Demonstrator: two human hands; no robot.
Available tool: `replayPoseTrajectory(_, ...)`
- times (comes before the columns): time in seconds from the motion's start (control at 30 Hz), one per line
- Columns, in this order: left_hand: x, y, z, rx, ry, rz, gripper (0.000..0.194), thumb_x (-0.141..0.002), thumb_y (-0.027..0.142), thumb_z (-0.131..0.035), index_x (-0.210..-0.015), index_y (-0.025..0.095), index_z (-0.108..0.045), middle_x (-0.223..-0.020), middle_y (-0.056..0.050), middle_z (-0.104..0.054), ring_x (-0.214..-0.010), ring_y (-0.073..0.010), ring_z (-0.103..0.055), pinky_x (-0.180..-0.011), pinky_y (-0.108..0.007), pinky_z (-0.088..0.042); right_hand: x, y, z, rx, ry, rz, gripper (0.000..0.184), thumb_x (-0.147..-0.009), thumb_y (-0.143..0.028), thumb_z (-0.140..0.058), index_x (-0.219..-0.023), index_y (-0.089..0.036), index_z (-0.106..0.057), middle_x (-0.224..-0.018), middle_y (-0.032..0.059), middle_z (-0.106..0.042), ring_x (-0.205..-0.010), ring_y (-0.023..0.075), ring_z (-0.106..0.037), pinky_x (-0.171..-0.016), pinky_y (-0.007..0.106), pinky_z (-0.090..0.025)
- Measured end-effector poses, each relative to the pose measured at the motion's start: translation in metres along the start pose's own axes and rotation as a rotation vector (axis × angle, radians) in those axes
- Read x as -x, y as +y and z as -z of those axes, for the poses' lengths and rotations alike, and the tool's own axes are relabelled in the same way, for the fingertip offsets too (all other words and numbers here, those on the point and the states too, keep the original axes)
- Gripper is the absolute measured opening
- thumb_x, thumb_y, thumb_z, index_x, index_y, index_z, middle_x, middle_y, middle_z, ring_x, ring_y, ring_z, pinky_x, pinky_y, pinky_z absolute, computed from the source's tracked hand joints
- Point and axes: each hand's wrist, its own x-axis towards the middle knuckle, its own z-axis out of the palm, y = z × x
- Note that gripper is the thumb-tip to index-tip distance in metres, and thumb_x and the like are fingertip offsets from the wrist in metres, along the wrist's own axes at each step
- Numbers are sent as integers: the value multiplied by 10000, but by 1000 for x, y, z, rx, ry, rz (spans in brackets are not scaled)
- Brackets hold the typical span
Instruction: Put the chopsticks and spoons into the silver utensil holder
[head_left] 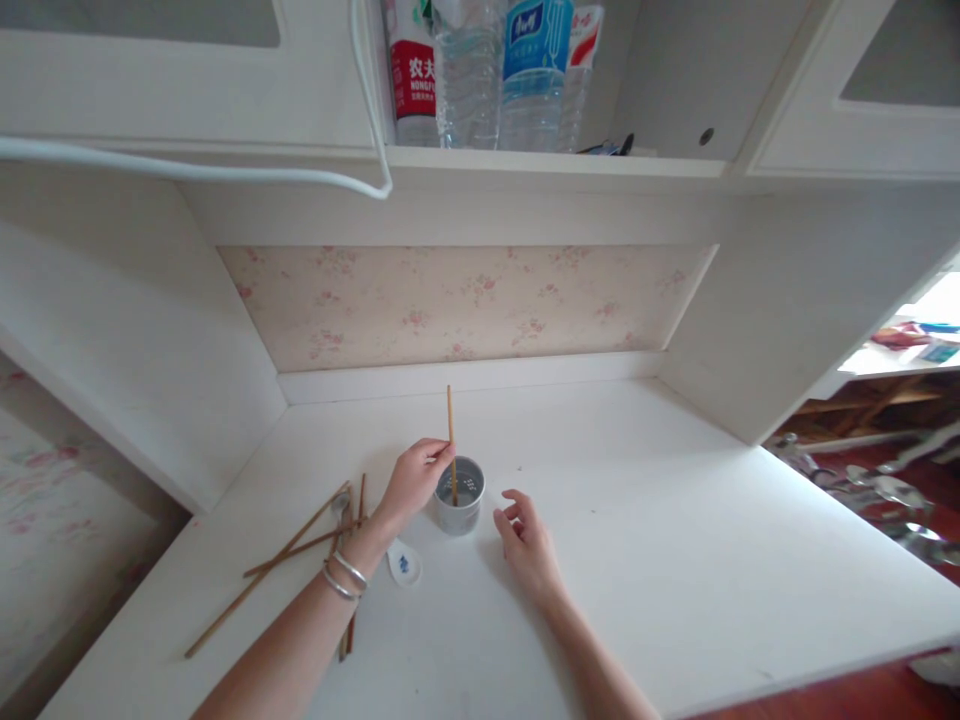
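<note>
My left hand [417, 480] pinches a wooden chopstick [450, 415] near its middle. The chopstick stands upright, its lower end inside a grey metal utensil holder [458, 515] with holes in its base. To the right of the holder, apart from it, my right hand [527, 540] rests with its fingers loosely curled and apart, holding nothing. Several more chopsticks [259, 575] lie crossed on the left, partly covered by my left forearm. Among them is a metal spoon [340, 503]. A white ceramic spoon [404, 563] with a blue mark lies in front of the holder, its handle partly hidden.
All of this is on a white desktop [675, 560] with side panels left and right. Overhead, a shelf [637, 165] bears several plastic bottles [532, 80]. A white cable [225, 172] hangs at the upper left. Right of the desk are shiny metal objects [892, 490].
</note>
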Motion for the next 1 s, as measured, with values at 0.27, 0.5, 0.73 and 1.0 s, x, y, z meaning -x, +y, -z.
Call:
replayPoseTrajectory(0.27, 6, -7, -8, -23, -11, -10, 319, -890, 426, -505, -907, 209, -738, -1001, -36, -723, -962, -179, -655, -885, -293, -494, -1, -1, 1, 7, 1, -10, 300, -874, -429, -492, -1108, -242, -513, -755, -43, -534, -477, 93, -480, -435, 202, -386)
replayPoseTrajectory(0.5, 16, -12, -8, 62, 29, 45, 329, -883, 412, -531, -1081, 198, -683, -1131, -69, -691, -999, -187, -654, -894, -318, -512, -1, 1, 0, 23, 16, -10, 304, -868, -447, -501, -1092, -242, -521, -729, -49, -531, -470, 97, -483, -434, 207, -383)
replayPoseTrajectory(0.73, 55, -5, 4, 154, 221, 98, 349, -856, 413, -574, -1111, 176, -585, -1151, -104, -628, -1032, -190, -608, -863, -311, -499, 1, 3, 1, 53, 17, -44, 332, -871, -472, -511, -1116, -249, -515, -749, -43, -554, -501, 108, -505, -464, 221, -396)
replayPoseTrajectory(1.0, 139, 11, 2, 249, -121, 317, 265, -884, 445, -497, -818, 190, -531, -644, 47, -492, -599, -111, -452, -561, -216, -349, 5, -3, -1, -36, 87, -53, 422, -840, -532, -546, -1125, -221, -520, -732, -35, -536, -488, 116, -490, -449, 232, -380)
